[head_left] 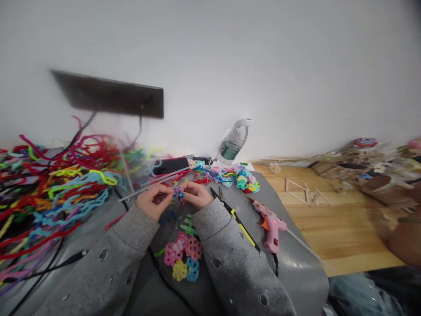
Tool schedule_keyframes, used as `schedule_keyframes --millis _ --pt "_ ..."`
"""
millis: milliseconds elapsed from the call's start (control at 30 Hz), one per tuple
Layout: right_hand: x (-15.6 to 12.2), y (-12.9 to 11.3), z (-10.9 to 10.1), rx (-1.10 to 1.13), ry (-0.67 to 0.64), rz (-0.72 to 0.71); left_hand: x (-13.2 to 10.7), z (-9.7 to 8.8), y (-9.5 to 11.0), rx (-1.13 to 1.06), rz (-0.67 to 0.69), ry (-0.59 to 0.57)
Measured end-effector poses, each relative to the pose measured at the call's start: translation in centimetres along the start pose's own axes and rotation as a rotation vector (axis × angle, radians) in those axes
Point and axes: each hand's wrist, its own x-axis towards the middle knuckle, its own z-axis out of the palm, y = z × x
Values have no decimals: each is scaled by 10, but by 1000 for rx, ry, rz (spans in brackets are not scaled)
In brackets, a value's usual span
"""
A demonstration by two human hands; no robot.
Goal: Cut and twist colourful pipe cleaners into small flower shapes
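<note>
My left hand [154,201] and my right hand [198,195] meet over the grey mat, both pinching a small purple and blue pipe-cleaner piece [179,192]. Its exact shape is too small to make out. Just below lies a cluster of pipe-cleaner flowers, including a pink flower [193,248], a yellow flower [179,270] and a blue flower [192,268], with a green coiled leaf [188,225] above them. Beside my right sleeve rest pliers or cutters with black and yellow handles [241,226]. Farther right lies a pink hot glue gun [271,228], a red light showing on it.
Loose coloured pipe cleaners [79,180] pile up at left. At the back are a phone [171,166], a leaning water bottle [233,142] and more flowers [246,182]. A dark power strip [115,94] hangs on the wall. Another person's arm [406,239] shows at right by wooden sticks [307,194].
</note>
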Motion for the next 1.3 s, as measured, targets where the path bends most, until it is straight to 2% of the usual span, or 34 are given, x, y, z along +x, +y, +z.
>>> schedule_keyframes --millis 333,567,733,867,1067,1300 --pt "-1 -5 2 5 44 -13 0 -1 6 -17 -17 3" --pt "0 -2 2 32 80 -14 0 2 7 -154 -152 -8" --pt "0 -2 2 37 66 -20 1 1 10 -178 -161 -47" --pt "0 -2 2 -1 22 8 2 -1 9 -131 -152 -24" --pt "0 1 2 -31 -3 2 4 0 3 -256 -215 -38" --pt "0 1 3 -51 5 -56 2 3 3 -307 -219 -16"
